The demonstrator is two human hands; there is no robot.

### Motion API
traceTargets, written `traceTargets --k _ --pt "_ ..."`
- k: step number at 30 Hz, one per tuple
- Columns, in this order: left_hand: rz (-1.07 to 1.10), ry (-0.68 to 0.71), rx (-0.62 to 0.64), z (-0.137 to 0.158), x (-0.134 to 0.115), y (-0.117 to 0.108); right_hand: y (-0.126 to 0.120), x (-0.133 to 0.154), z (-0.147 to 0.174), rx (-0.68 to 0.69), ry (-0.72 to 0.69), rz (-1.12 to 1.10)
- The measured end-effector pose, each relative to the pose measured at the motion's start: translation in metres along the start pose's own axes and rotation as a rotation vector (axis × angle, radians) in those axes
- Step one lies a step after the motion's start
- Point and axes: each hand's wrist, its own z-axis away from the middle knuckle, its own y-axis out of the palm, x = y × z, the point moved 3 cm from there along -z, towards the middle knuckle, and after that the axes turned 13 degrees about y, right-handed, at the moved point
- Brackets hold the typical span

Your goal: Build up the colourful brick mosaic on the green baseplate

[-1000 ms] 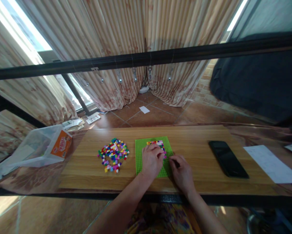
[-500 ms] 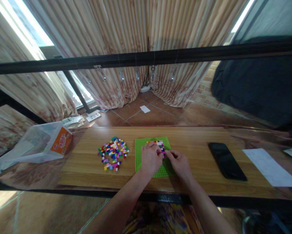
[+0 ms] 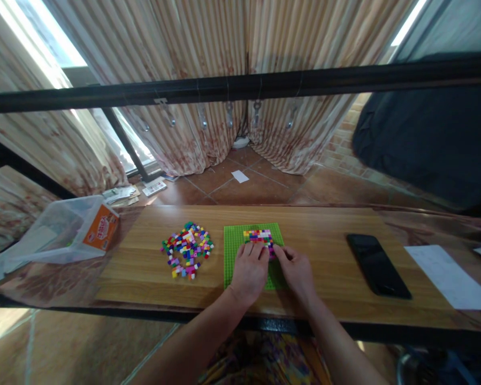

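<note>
A green studded baseplate (image 3: 231, 246) lies on the wooden board, with a patch of small coloured toy bricks (image 3: 260, 234) pressed on its upper right part. My left hand (image 3: 250, 271) rests palm down over the plate, its fingers laid out on the lower part of that patch and covering some bricks. At the patch's right edge, my right hand (image 3: 298, 272) has thumb and forefinger drawn together. Whatever lies between those fingertips is too small to tell. Left of the plate is a loose pile of small bricks (image 3: 188, 247) in many colours.
On the wooden board (image 3: 324, 230), a black phone (image 3: 379, 266) lies to the right, with white paper (image 3: 451, 275) beyond it. A clear plastic box (image 3: 59, 224) with an orange label stands at the left. A dark metal bar (image 3: 208, 88) crosses in front of the curtains.
My left fingers have shifted from a pinch near the patch's right edge to lying over the bricks. My right hand stays almost in place. The view has tilted slightly.
</note>
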Motion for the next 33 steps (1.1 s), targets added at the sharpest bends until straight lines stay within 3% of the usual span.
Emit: traceTargets --k 8,13,18,22,24,27,33 --pt "-0.065 0.092 0.115 -0.003 -0.006 -0.001 0.0 0.005 0.008 -0.06 -0.061 0.079" --pt "0.0 0.023 0.122 0.002 -0.008 -0.009 -0.001 -0.002 0.005 -0.02 -0.059 0.053" --pt "0.141 -0.127 -0.03 0.047 0.001 -0.028 -0.015 -0.017 0.004 -0.118 0.004 -0.115" --pt "0.124 -0.344 -0.185 0.107 0.025 -0.04 -0.021 -0.004 0.025 -0.185 -0.109 -0.041" --pt "0.077 -0.481 -0.242 0.135 0.04 -0.044 -0.013 0.008 0.039 -0.141 -0.174 -0.02" --pt "0.044 -0.602 -0.277 0.164 0.059 -0.047 0.016 0.026 0.06 0.046 -0.356 -0.009" --pt "0.062 -0.623 -0.28 0.173 0.078 -0.048 0.094 0.052 0.076 0.319 -0.577 0.093"
